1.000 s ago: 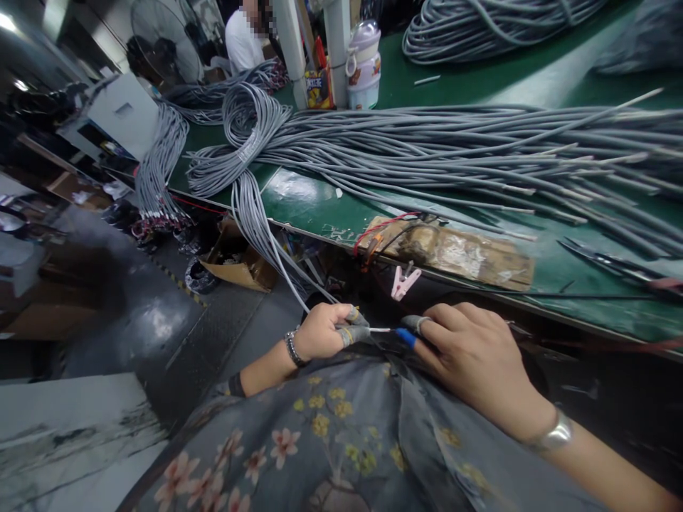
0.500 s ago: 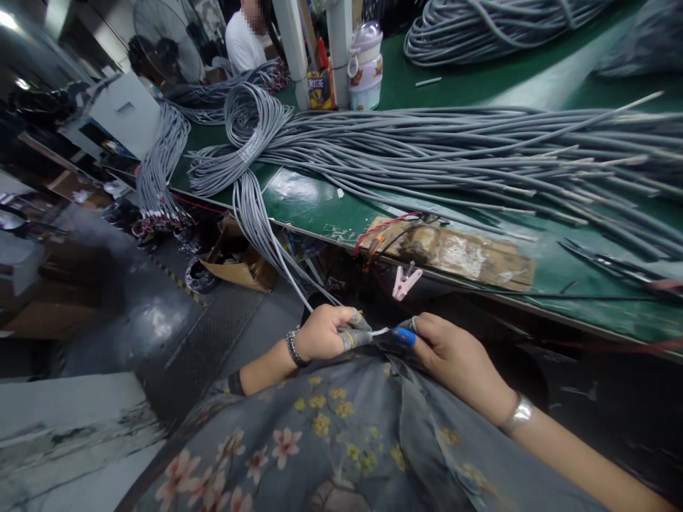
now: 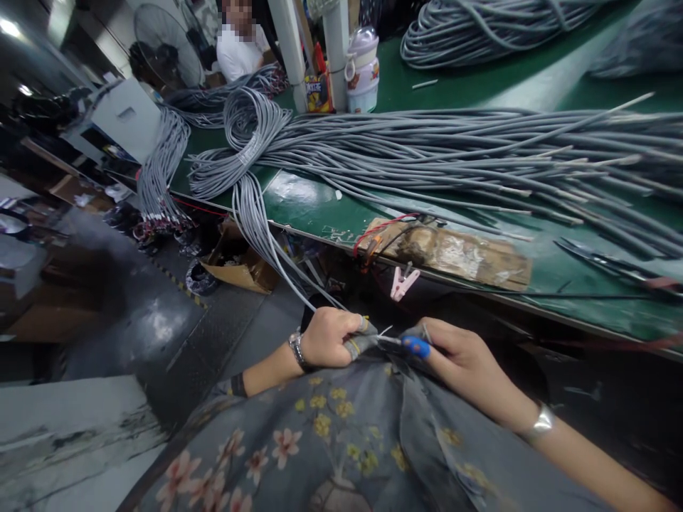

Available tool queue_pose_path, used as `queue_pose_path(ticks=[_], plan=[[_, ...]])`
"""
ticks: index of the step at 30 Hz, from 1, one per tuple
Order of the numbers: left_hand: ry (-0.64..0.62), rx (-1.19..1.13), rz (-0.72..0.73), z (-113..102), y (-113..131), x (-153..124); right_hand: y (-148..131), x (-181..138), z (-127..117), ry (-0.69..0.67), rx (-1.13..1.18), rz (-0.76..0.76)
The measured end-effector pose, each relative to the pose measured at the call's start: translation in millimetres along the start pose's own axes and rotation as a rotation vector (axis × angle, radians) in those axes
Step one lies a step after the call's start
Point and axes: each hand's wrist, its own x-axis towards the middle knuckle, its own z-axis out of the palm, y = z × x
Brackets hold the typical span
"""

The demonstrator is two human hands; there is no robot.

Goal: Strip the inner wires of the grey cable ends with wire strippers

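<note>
My left hand (image 3: 334, 338), with grey finger covers, is closed round the end of a grey cable (image 3: 277, 262) that hangs down from the green bench (image 3: 314, 206). A thin white wire end sticks out of that cable toward the right. My right hand (image 3: 459, 359) is closed on a small tool with a blue handle (image 3: 415, 346), its tip at the wire end. Both hands are over my lap, just below the bench edge.
A big bundle of grey cables (image 3: 437, 153) covers the bench, with more coils at the back. A taped cardboard pad with red wires (image 3: 453, 250), a pink clothes peg (image 3: 403, 281) and scissors (image 3: 602, 259) lie near the edge. Another person (image 3: 240, 43) sits far back.
Both hands have dropped slightly and drawn closer together. My right hand has turned, bringing the blue-handled tool up against the wire end at my left fingers.
</note>
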Motion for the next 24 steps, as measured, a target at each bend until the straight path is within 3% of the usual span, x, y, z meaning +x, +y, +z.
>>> queue_pose_path(ticks=[4,6,11,20,24], plan=[[-0.023,-0.029,0.168,7,-1,1,8,3,1,0.147,-0.192,0.136],[0.012,-0.036,0.143,9,-2,0,8,3,-2,0.141,-0.248,0.113],[0.114,0.036,0.03,8,-4,-1,-1,-2,-16,0.133,-0.122,0.049],[0.13,0.139,0.134,8,-1,1,-7,-1,-9,0.006,0.038,0.066],[0.054,0.091,0.151,6,-5,1,-12,5,-5,-0.124,0.284,0.215]])
